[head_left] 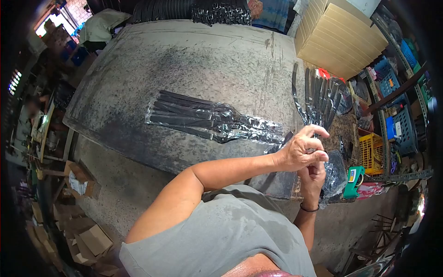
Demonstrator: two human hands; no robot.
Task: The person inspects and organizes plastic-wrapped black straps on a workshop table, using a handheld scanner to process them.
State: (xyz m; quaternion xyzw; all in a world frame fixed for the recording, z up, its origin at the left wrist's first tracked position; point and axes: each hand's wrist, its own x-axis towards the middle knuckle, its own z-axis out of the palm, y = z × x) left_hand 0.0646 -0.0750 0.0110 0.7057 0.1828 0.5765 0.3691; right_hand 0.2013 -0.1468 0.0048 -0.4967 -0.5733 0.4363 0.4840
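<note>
My left hand (302, 148) is in front of a fanned bundle of black belts (318, 94), its fingers curled in a pinch. What lies between those fingertips is too small to see. Just below it, my right hand (313, 180), with a dark band at the wrist, is closed at the lower end of the bundle, which the left hand partly covers. Crumpled clear plastic (334, 173) is beside the right hand. To the left, a clear plastic pack of black belts (212, 117) lies flat on the worn grey table (124, 78).
A green tape dispenser (353, 182) stands at the table's right edge. Cardboard sheets (341, 39) lean at the back right. Shelving on the right holds a yellow basket (371, 152) and blue crates. More black belts (221, 11) are piled at the far edge. A person (34, 108) is at far left.
</note>
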